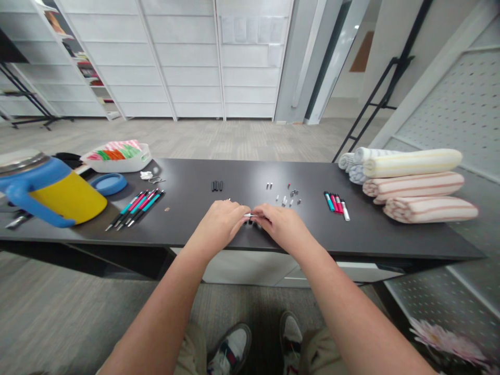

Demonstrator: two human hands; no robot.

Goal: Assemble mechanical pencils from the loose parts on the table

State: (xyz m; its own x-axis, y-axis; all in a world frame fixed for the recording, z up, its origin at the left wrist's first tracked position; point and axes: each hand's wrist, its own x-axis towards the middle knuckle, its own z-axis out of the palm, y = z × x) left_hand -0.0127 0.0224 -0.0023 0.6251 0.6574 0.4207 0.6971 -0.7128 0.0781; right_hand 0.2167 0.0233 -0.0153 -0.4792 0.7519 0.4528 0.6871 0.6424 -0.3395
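My left hand (222, 221) and my right hand (279, 225) meet over the near middle of the dark table (390, 234), fingers curled together around a thin white and black pen part (249, 216). Both hands pinch it between them. Behind them lie small loose pen parts (287, 197) and three black grip sleeves (216, 186). A row of assembled pens (136, 207) in teal and pink lies to the left. Short coloured pen barrels (336, 203) lie to the right.
A yellow jug with a blue handle (50, 194) stands at the far left, beside a blue lid (108, 183) and a white tray of coloured items (119, 155). Rolled striped towels (414, 182) are stacked at the right end. My shoes show below the table.
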